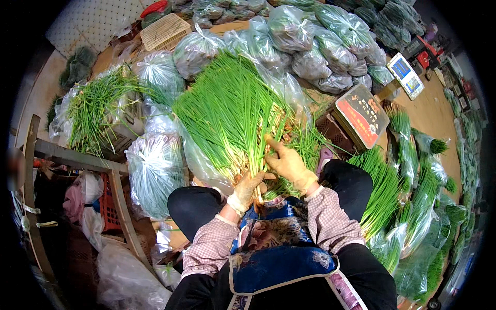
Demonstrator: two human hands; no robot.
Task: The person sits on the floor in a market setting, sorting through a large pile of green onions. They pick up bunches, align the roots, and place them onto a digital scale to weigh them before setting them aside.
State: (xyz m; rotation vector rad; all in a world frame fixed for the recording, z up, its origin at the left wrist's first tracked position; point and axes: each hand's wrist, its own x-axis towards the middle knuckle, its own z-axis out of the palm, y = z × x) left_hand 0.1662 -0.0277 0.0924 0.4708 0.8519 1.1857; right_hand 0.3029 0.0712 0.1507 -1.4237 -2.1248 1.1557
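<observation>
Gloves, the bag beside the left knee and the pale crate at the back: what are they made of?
Gloves: matte tan, perhaps rubber or coated fabric; they wrinkle softly. Bag: glossy, apparently thin plastic film, given its bright creases and see-through sides. Pale crate: likely molded plastic, dull finish; its regular openings suggest it.

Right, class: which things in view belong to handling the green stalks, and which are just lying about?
Seemingly part of the job:
green stalks, heaped in front
left hand, gloved, gripping stalk bases
right hand, gloved, by the stalks
clear plastic beside the heap

Apparently just lying about:
beige basket
red crate
scale, untouched, though it may serve the job
</observation>
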